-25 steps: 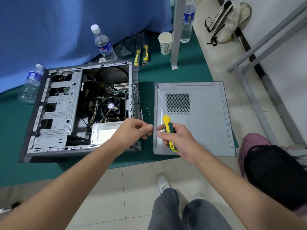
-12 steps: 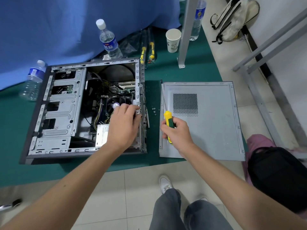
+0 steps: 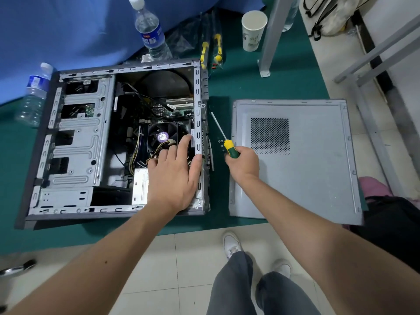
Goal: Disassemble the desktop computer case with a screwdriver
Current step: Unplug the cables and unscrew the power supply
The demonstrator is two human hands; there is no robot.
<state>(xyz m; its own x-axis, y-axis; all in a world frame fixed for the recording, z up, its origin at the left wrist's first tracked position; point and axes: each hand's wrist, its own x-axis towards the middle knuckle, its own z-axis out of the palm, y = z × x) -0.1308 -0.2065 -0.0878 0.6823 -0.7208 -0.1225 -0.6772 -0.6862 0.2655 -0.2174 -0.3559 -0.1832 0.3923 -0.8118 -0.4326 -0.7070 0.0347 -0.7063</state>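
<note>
Left hand (image 3: 172, 176) covers the lower right interior of the computer case (image 3: 75, 142). Screwdriver (image 3: 221, 137) handle mostly hidden in the right hand (image 3: 243, 164). Backpack (image 3: 329, 14) cut off at the frame's upper right; loose screws (image 3: 220, 143) by the shaft too small to count.

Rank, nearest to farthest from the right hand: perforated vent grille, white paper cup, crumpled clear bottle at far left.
1. Perforated vent grille in the grey side panel, just right of the right hand.
2. White paper cup, above.
3. Crumpled clear bottle, far left.
</note>
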